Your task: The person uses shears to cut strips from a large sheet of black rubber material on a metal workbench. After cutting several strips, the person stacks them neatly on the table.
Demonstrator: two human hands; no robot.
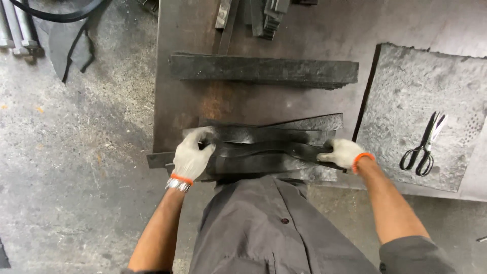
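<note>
The left hand (191,158), in a white knit glove with an orange cuff, is closed over the left end of a loose stack of black rubber strips (266,152), with the fingers curled over the top strip and the thumb side toward the near edge. The right hand (344,153), gloved the same way, grips the right end of the same stack, fingers wrapped around the strip ends. The stack lies crosswise at the near edge of a dark metal workbench (182,101), directly in front of the person's grey shirt; the strips are fanned unevenly, and the top ones bow slightly between the two hands. One strip end projects past the left edge of the bench, just beside the left hand. Farther back on the bench, well apart from the hands, lies a second, squared pile of black strips (264,70), running left to right. At the far edge lies a further bundle of narrow dark pieces (264,15), possibly more offcuts; the view is too dark to confirm. To the right, a rough grey slab (406,101) rests on the bench, and a pair of black-handled scissors (423,147) lies on it, near the right hand but not touching it. Left of the bench is stained concrete floor (76,152), with a black sheet scrap (71,48) at the far left.
</note>
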